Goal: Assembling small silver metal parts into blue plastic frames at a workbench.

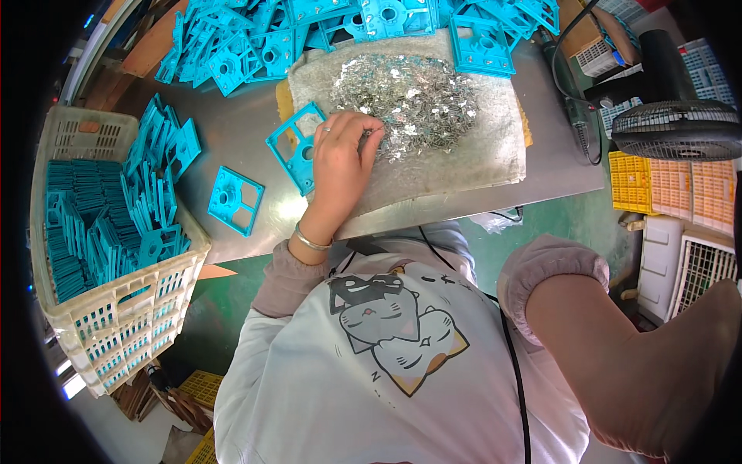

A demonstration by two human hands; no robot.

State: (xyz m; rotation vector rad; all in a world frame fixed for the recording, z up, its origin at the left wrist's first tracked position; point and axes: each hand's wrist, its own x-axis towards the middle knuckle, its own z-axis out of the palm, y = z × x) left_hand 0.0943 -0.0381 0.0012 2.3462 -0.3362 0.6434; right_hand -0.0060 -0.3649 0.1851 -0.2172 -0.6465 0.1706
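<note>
My left hand (pixel 342 155), with a metal bangle at the wrist, is over the near left edge of a loose pile of small metal screws and white bits (pixel 421 104). Its thumb and forefinger press together; whatever is between them is too small to make out. Partly under that hand lies a blue plastic frame plate (pixel 287 161), overlapping the edge of a pale cloth (pixel 479 166). Close to the camera at the lower right, my right hand (pixel 684 371) is raised off the table, its fingers hidden in the dark rim.
A heap of blue plates (pixel 386 17) covers the table's far side. One single plate (pixel 235 200) lies at the left. Beside it, a cream crate (pixel 127 298) holds stacked blue plates. A corded tool (pixel 576 108) and a black fan (pixel 676 131) stand at the right.
</note>
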